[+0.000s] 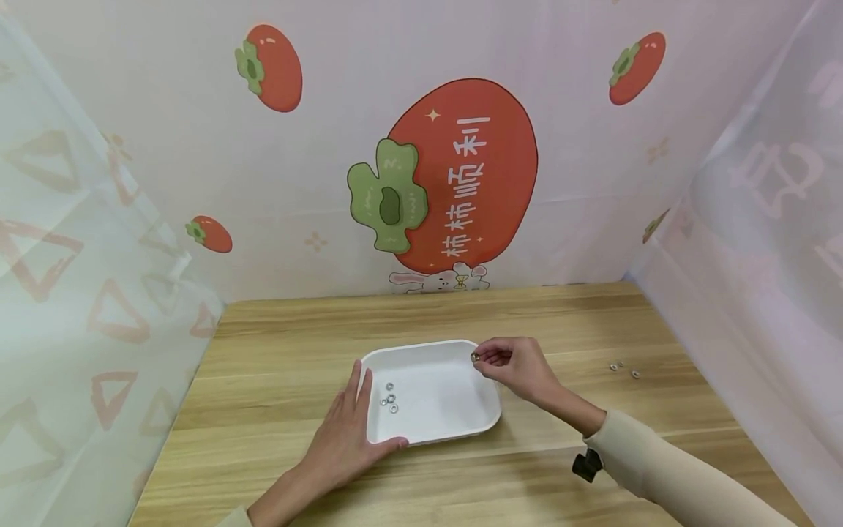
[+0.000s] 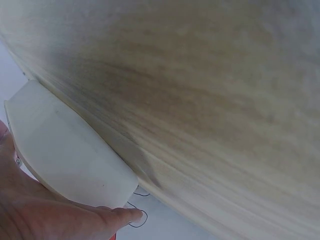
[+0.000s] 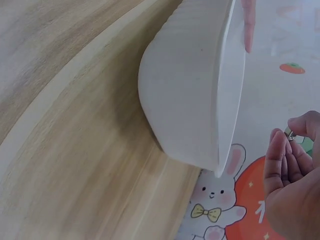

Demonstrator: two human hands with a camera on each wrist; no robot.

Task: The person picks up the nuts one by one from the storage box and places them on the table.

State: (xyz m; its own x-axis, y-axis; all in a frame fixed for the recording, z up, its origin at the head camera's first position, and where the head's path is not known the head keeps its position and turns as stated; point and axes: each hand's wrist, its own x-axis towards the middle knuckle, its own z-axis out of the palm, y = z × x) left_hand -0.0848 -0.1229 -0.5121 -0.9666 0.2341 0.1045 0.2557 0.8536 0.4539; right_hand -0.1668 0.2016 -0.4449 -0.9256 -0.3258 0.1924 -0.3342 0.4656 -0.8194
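Two hands at one white tray (image 1: 437, 395), which sits on the wood-grain worktop (image 1: 276, 351), well in from both side edges. Right hand (image 1: 516, 366): thumb and fingertips together, clamped on a small metal piece (image 1: 475, 357), held up at the tray's far-right corner; right wrist view shows it apart from the rim. Exact shape of the piece too small to tell. Left hand (image 1: 342, 437): fingers straight, thumb spread wide, braced on the tray's left side with thumb along the near rim. Inside the tray, toward its left wall: a cluster of small metal rings (image 1: 391, 399). More loose rings (image 1: 614, 367) on the worktop, near its right edge. In the way: right fingers cover the tray's far-right corner from the head view; tray wall blocks the rings from the right wrist view. White backdrop (image 1: 579, 183) with red fruit prints stands behind the worktop's far edge.
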